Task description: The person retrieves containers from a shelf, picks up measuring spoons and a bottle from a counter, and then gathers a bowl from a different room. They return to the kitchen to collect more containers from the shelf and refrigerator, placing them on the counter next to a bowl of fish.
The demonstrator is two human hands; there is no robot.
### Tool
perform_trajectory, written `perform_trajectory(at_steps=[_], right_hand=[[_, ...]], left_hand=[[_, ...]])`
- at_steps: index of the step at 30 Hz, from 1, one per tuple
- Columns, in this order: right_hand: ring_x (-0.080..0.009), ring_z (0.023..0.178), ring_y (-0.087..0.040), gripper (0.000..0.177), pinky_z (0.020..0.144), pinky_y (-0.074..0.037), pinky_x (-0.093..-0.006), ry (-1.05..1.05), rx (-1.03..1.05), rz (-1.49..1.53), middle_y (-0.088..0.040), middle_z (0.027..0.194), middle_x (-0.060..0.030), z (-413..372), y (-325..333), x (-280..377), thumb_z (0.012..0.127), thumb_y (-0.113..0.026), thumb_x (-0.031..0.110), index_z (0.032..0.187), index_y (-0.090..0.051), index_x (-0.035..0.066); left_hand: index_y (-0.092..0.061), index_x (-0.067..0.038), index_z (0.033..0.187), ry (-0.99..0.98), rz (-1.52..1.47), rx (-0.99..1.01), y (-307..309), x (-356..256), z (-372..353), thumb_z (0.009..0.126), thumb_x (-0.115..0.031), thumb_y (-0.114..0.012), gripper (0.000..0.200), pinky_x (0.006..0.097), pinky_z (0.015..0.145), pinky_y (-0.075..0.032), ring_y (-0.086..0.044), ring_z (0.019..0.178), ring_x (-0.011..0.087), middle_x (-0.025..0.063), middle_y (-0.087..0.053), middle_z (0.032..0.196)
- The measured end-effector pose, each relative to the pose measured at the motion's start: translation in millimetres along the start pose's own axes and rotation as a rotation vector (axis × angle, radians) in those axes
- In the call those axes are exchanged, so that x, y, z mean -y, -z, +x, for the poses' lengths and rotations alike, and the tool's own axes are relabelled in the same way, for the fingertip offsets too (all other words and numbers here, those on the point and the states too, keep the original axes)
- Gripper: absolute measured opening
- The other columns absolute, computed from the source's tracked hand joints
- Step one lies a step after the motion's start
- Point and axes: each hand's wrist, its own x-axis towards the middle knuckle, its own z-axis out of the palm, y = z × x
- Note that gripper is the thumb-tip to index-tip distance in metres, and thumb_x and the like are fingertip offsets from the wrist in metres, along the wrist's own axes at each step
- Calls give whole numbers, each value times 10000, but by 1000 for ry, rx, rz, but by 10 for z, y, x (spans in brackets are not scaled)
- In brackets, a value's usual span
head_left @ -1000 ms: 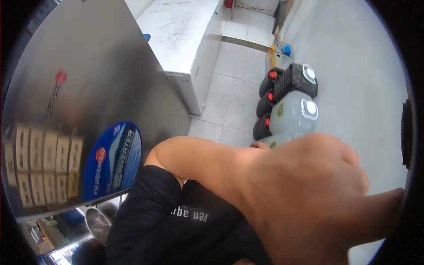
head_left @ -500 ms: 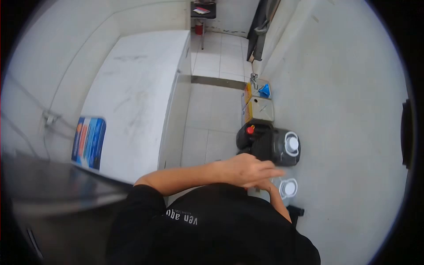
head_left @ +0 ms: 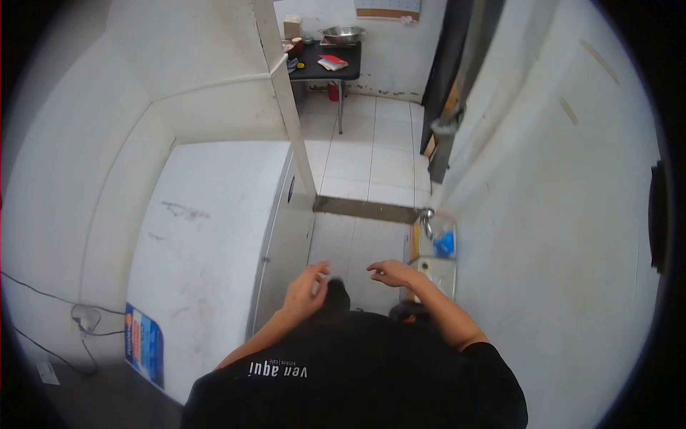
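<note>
My left hand (head_left: 306, 289) is held in front of my black shirt, beside the white chest freezer (head_left: 207, 222). Its fingers are loosely bent and apart, with nothing in them. My right hand (head_left: 391, 273) hovers above the floor tiles, its fingers pointing left, apart and holding nothing. Close to its right stands a square tin can (head_left: 437, 275). Behind that is another can (head_left: 421, 243) with a blue funnel (head_left: 444, 245) on top. Part of a dark jug (head_left: 407, 310) shows under my right forearm.
A narrow tiled passage leads to a floor sill (head_left: 368, 209). Beyond it, a black table (head_left: 325, 66) holds a steel bowl (head_left: 343, 33) and papers. A wall post (head_left: 286, 93) rises past the freezer. Cables (head_left: 53, 293) hang at the left.
My hands were together at the right, over the jugs; now they are apart in front of me. The view has moved forward, bringing the back table into sight, and most jugs are out of view.
</note>
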Motion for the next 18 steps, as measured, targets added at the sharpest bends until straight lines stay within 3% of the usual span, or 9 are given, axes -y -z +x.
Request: perform_trajectory(at_steps=[2, 6, 9, 13, 18], right_hand=[[-324, 881, -649, 325, 797, -504, -432, 128, -19, -97, -684, 994, -146, 603, 600, -89, 923, -572, 295, 1197, -624, 128], [-331, 883, -640, 280, 795, -504, -427, 155, -31, -149, -670, 993, -153, 1496, 1472, -403, 924, -566, 258, 1177, -644, 169], [-322, 882, -640, 265, 790, -502, -421, 52, -26, -48, -671, 988, -151, 1819, 2030, -758, 933, -557, 246, 1168, -656, 174], [-313, 941, -645, 255, 817, -506, -387, 152, 77, 154, -666, 1037, -157, 2180, 2873, -1077, 922, -582, 231, 1139, -673, 133], [-293, 885, -667, 260, 801, -513, -357, -75, -228, 246, -696, 958, -143, 3004, 4061, -1661, 922, -597, 228, 1123, -671, 80]], left_hand=[[-564, -70, 1184, -21, 115, -289, -5, 386, 637, 828, -1, -594, 363, 362, 739, -506, -624, 820, 278, 112, -618, 999], [-587, -45, 1122, 0, 172, -361, -129, 1214, 1972, 808, -4, -618, 318, 382, 814, -483, -597, 927, 302, 135, -601, 1025], [-594, -52, 1103, -50, 200, -312, -340, 1642, 3050, 800, -15, -634, 308, 403, 852, -466, -563, 1007, 318, 141, -576, 1074], [-600, -55, 1098, -107, 58, -205, -432, 1729, 4348, 815, -43, -634, 286, 401, 863, -464, -551, 1043, 330, 145, -561, 1115], [-599, -47, 1109, -160, -28, -109, -439, 1912, 5766, 833, -66, -636, 279, 388, 907, -455, -549, 1079, 326, 158, -551, 1132]])
